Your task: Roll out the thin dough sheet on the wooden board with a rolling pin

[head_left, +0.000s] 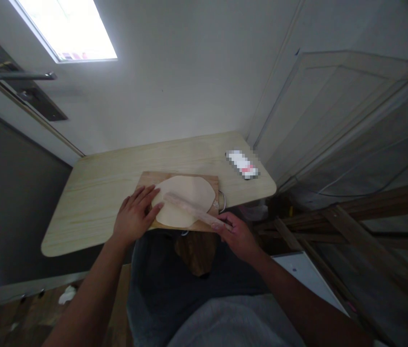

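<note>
Observation, head camera, viewed from my remote station. Clock directions taken from the centre of the dough sheet, 12 being away from the operator.

Dough sheet (pixel 191 190): pale, flat, roughly oval; lies on the wooden board (pixel 147 177) and covers most of it. I see bare wood mainly along the far edge and at the corners. The board rests on the light wood-grain tabletop (pixel 95 193), its 5 o'clock corner apparently jutting past the near edge.

Rolling pin (pixel 189 207): slants across the dough, one end towards 10 o'clock, the other towards 4, the latter reaching beyond the dough's outline.

Right hand (pixel 238 236), at 4 o'clock: grasping the pin, fingers and thumb closed round it near its end; a short tip shows past the grip.

Left hand (pixel 135 212), between 8 and 9 o'clock: nothing gripped. I note it laid palm down, thumb apart from the fingers, fingertips and thumb at the dough's edge.

Surroundings: metal ring (pixel 225 200) at the board's 3 o'clock side. At 2 o'clock on the tabletop, a small pixelated item (pixel 242 164); I cannot identify it. Towards 10 o'clock, well apart, a door handle (pixel 19 76); above it, a bright window pane (pixel 73 29).
</note>
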Available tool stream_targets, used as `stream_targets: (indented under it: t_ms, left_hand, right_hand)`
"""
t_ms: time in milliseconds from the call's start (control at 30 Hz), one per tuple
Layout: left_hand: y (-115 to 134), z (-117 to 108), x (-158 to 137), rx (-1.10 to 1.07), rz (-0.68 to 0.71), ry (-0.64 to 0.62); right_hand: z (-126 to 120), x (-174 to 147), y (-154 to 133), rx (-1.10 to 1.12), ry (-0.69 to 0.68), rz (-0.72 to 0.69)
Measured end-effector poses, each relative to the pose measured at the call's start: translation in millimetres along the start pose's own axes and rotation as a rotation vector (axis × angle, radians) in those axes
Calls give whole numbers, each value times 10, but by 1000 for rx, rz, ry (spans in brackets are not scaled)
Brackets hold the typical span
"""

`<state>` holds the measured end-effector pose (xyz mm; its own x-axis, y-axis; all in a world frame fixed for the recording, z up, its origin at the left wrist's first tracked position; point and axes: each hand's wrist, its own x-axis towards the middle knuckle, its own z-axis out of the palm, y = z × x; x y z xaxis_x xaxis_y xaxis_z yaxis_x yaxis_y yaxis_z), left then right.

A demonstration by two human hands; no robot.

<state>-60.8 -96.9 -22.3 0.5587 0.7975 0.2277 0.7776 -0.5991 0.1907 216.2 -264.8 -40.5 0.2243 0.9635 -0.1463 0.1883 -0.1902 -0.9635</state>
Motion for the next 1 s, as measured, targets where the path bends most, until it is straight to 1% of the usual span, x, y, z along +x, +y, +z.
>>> stream_targets:
  t_ms: [167,367,433,533,633,700,767,867,1000]
  left_hand:
    - [-32,-15,35,-7,-17,-27]
    - [-40,17,98,32,-117,-36]
    - [0,57,115,23,-170,-13]
    - [61,116,148,-1,-244,55]
    - [83,139,183,-25,-272,102]
    - [79,135,195,-40,-272,111]
    - [75,124,193,-52,-270,114]
    - [84,113,176,-64,-291,129]
    - [143,113,198,-72,-322,165]
  right_hand:
    - [126,20,7,43,2,13]
    - [322,-111,3,184,-60,57]
    - [411,-174,-9,228,-85,73]
    - [539,-241,-43,272,-108,99]
    - [600,-259,-86,314,-155,132]
    - [571,-251,-111,338,-169,146]
    - [481,-238,-125,343,-156,138]
    - [251,-215,-104,280,-87,97]
    - [-101,-173,-10,105,43,57]
